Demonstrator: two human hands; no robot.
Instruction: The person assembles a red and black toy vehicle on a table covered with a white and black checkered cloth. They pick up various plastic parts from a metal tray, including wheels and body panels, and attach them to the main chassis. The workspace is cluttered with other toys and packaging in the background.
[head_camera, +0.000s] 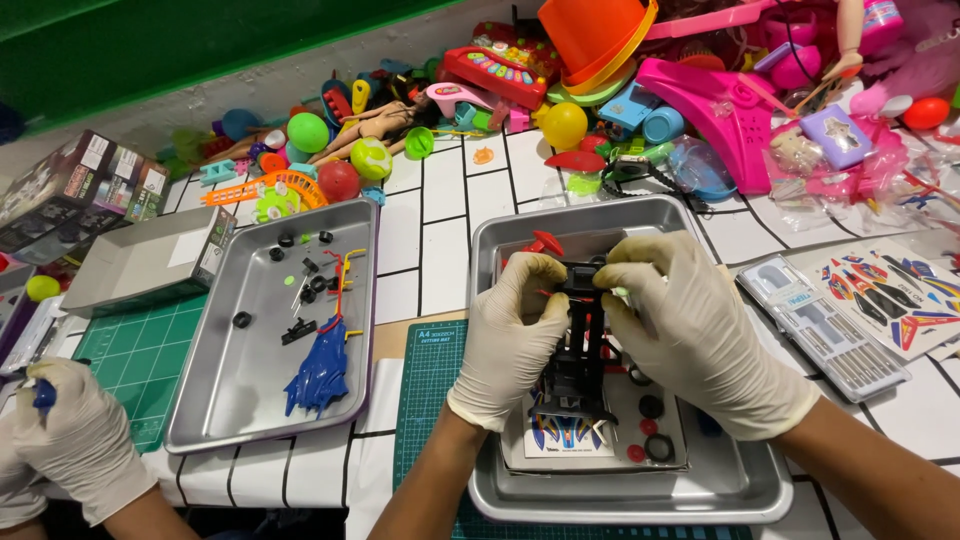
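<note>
Two gloved hands were closed on a black toy car chassis (580, 350), which was held upright-lengthwise over a metal tray (720, 480). The upper end of the chassis was pinched between the fingers of the left hand (510, 335) and the right hand (690, 335), one on each side, while its lower end hung free below the grip, above a sticker sheet (565, 440) lying in the tray. Both sets of fingers were curled tight, so the exact contact points were covered by the gloves and the top of the chassis could barely be made out. A red part (545, 243) was seen just behind the left hand's fingers, partly hidden. Small black wheels (655, 425) were scattered in the tray beside the chassis, some masked by the right wrist. A green cutting mat (430, 390) was laid under the tray. To the left, a second metal tray (220, 400) was seen with a blue car body (320, 375) and loose small parts in it. At the lower left edge, another person's gloved hand (75, 440) was cut off by the frame. A pile of coloured plastic toys (620, 90) was heaped along the back of the tiled table (440, 210).
</note>
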